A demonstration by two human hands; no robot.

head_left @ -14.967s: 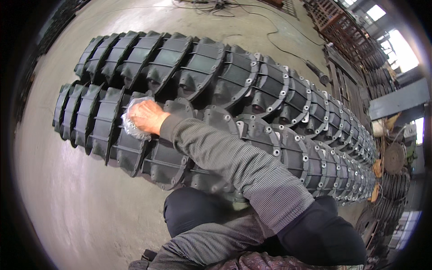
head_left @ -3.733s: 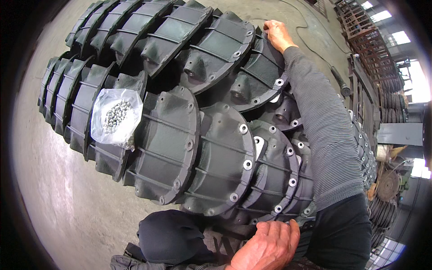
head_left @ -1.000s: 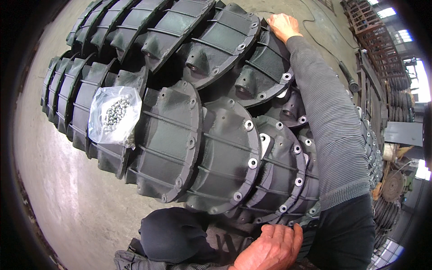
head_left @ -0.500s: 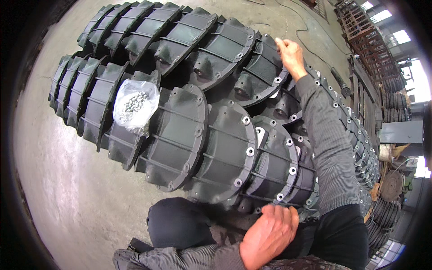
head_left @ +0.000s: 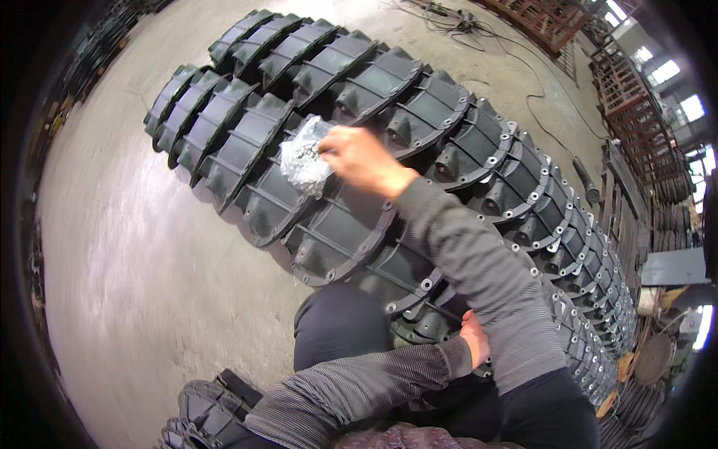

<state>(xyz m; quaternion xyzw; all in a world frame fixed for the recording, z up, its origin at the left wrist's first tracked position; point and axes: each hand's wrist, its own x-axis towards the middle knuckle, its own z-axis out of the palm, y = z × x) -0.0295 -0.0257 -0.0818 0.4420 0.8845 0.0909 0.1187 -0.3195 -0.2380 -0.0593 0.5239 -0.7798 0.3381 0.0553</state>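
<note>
A clear plastic bag [head_left: 303, 168] of small silvery metal pieces rests on a row of dark green-black ribbed, curved castings [head_left: 333, 232]. At its right edge, my right hand [head_left: 363, 159] has its fingers curled in against the crumpled plastic; they are somewhat blurred. My left hand [head_left: 475, 340] is low, beside the near castings and partly behind my right forearm. Its fingertips and whatever they touch are hidden. Flanges with bolt holes run along the castings, and pale washers [head_left: 427, 284] sit at several of the holes.
A second row of castings [head_left: 404, 82] stands behind the first, both curving away to the right. Another dark casting [head_left: 202, 411] is at lower left, near my knee [head_left: 340, 325]. Cables [head_left: 538, 97] cross the concrete floor [head_left: 149, 262], with rusty metal racks [head_left: 636, 105] beyond.
My right hand has come from the far row of castings leftward to the bag, which looks more bunched up. My left hand has moved in under my right forearm. The view has shifted.
</note>
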